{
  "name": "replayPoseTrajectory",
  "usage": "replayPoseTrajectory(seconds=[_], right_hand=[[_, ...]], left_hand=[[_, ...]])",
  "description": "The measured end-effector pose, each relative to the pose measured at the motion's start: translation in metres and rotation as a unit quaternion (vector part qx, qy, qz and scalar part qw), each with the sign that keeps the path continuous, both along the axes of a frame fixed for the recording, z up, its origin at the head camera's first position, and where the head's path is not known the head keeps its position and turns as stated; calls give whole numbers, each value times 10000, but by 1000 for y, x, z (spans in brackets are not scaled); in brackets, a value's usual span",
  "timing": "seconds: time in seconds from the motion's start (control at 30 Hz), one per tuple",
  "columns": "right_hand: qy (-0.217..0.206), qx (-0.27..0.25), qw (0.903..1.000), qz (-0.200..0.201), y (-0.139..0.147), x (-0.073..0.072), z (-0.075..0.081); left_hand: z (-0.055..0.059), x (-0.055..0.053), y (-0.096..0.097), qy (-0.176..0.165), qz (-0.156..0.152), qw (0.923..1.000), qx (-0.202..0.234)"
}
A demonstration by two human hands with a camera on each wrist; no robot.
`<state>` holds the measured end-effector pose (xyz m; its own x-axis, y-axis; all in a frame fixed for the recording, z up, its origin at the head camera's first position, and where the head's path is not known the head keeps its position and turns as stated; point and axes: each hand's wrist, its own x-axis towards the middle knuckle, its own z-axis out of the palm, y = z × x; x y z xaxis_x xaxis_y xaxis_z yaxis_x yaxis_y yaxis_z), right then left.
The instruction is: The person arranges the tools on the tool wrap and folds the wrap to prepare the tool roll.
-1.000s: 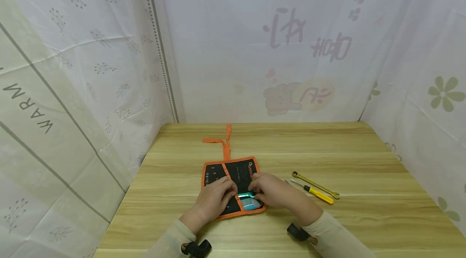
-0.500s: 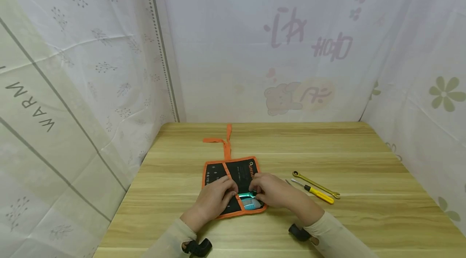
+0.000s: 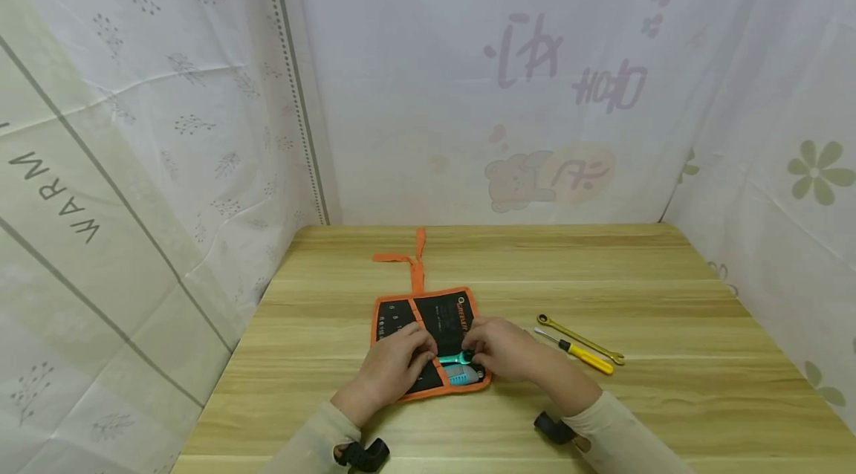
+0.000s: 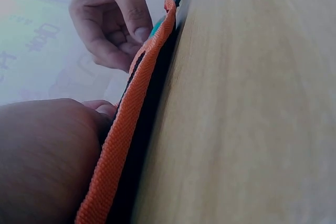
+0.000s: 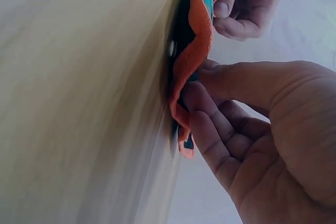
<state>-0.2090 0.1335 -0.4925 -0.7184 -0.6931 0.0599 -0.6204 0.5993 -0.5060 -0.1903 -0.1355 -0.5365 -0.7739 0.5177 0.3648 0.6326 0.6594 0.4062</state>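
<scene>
A black tool pouch [image 3: 438, 314] with orange trim lies unrolled on the table. In its right part sits a green wrench [image 3: 456, 359], its left end going under the pouch's orange middle band. Below it lies a light blue and grey tool [image 3: 461, 375], its kind unclear. My left hand [image 3: 396, 364] pinches the orange band beside the wrench. My right hand [image 3: 506, 351] has thumb and fingers at the wrench's dark right end, apparently pinching it; in the right wrist view these fingers [image 5: 205, 103] are close to the pouch's wavy orange edge [image 5: 197, 51].
Right of the pouch lie a yellow-handled screwdriver [image 3: 587, 359] and a gold ratchet wrench [image 3: 580, 336]. Orange tie straps [image 3: 416, 273] stretch from the pouch toward the back of the wooden table [image 3: 321, 281]. Printed cloth walls [image 3: 428, 125] surround the table.
My right hand has shifted slightly to the right, and a little more of the green wrench shows. The left hand and the pouch have stayed in place.
</scene>
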Motion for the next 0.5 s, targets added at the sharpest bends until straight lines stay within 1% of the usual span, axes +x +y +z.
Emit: replayPoseTrajectory(seconds=[0.17, 0.3, 0.37, 0.5], right_hand=[[-264, -228, 9987, -367, 14, 0, -2], [-446, -545, 9954, -650, 32, -1, -1], [-440, -661, 9940, -758, 41, -2, 1], [-181, -754, 9929, -900, 57, -5, 2]], left_hand=[[0, 0, 1, -38, 36, 10000, -11], [-1, 0, 0, -96, 48, 9999, -36], [-1, 0, 0, -136, 54, 9999, -46], [-2, 0, 0, -176, 78, 9998, -44]])
